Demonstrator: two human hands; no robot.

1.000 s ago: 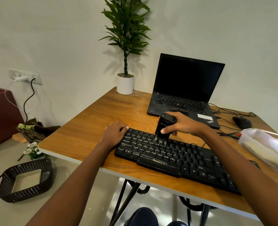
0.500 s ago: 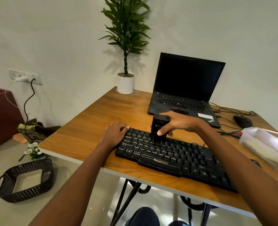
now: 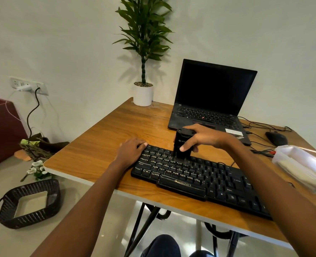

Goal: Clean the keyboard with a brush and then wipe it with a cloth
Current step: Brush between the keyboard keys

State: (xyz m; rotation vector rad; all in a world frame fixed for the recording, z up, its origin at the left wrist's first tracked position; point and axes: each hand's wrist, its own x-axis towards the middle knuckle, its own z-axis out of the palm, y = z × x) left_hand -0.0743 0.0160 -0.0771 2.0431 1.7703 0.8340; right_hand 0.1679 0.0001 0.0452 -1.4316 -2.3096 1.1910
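A black keyboard (image 3: 199, 175) lies near the front edge of the wooden desk (image 3: 105, 145). My right hand (image 3: 205, 137) grips a black upright brush (image 3: 181, 145), whose lower end rests on the keyboard's upper key rows, left of centre. My left hand (image 3: 130, 150) lies flat on the desk, fingers touching the keyboard's top-left corner. No cloth can be made out clearly.
An open black laptop (image 3: 212, 101) stands behind the keyboard. A potted plant (image 3: 143, 93) is at the back left corner. A mouse (image 3: 276, 139), cables and a clear plastic container (image 3: 301, 166) are at the right. A dark woven basket (image 3: 27, 203) sits on the floor.
My right hand has carried the brush left and up across the keys, from the middle rows to the upper rows. My left hand has stayed at the keyboard's corner.
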